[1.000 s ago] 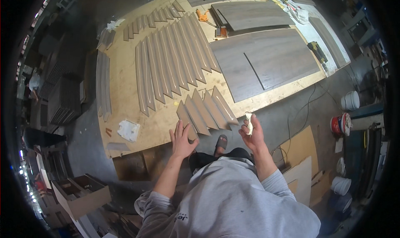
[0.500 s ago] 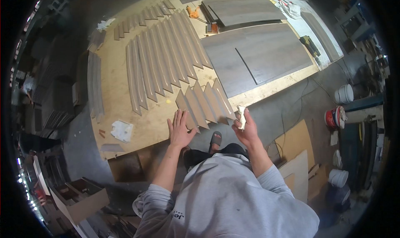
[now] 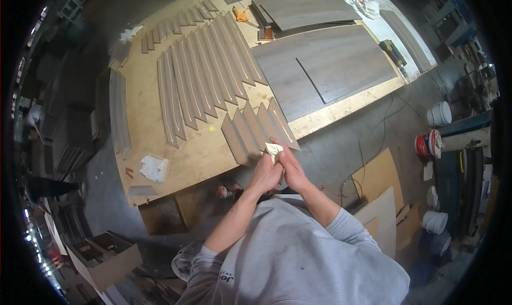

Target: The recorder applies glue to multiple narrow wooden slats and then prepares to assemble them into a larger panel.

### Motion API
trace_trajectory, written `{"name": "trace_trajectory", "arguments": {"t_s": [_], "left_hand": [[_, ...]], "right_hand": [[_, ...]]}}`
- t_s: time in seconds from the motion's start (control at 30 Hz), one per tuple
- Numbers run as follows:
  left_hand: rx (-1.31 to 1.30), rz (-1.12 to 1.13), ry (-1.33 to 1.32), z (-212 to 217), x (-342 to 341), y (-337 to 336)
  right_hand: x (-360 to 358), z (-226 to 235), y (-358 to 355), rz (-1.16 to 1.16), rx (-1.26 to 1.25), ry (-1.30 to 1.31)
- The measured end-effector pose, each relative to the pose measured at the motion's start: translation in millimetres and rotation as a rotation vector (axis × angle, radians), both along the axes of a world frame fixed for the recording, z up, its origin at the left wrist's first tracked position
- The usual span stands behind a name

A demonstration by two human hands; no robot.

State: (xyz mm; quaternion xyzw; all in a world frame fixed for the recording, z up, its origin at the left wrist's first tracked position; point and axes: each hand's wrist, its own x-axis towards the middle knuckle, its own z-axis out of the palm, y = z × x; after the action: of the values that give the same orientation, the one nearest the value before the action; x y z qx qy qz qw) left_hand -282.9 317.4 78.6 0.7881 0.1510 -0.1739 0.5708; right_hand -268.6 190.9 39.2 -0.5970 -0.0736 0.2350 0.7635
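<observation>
While hands (image 3: 266, 171) (image 3: 293, 172) clasp cream bundle (image 3: 274, 151) | slats (image 3: 260, 125) overhang table edge (image 3: 330, 113) | floor (image 3: 341, 153) beyond

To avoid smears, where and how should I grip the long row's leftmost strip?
Probably pinch the leftmost strip by its side edges at the pointed near end, coming from the near side of the table: that tip juts past the next strip, and a pale line runs along the top face, best left untouched.

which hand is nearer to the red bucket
Right: the right hand is left of the red bucket; the left hand is farther left, beside the right.
</observation>
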Motion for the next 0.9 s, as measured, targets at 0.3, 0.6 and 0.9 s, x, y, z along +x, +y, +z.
{"name": "trace_trajectory", "arguments": {"t_s": [0.3, 0.6, 0.9], "left_hand": [[-0.042, -0.001, -0.070, -4, -15, 3], [-0.388, -0.240, -0.031, -16, -25, 52], [1.114, 0.273, -0.284, -123, -23, 187]], "right_hand": [[-13, 7, 1, 0.035, 0.037, 0.133], [25, 12, -10, -0.013, 0.085, 0.324], [92, -14, -24, -0.135, -0.242, 0.159]]}}
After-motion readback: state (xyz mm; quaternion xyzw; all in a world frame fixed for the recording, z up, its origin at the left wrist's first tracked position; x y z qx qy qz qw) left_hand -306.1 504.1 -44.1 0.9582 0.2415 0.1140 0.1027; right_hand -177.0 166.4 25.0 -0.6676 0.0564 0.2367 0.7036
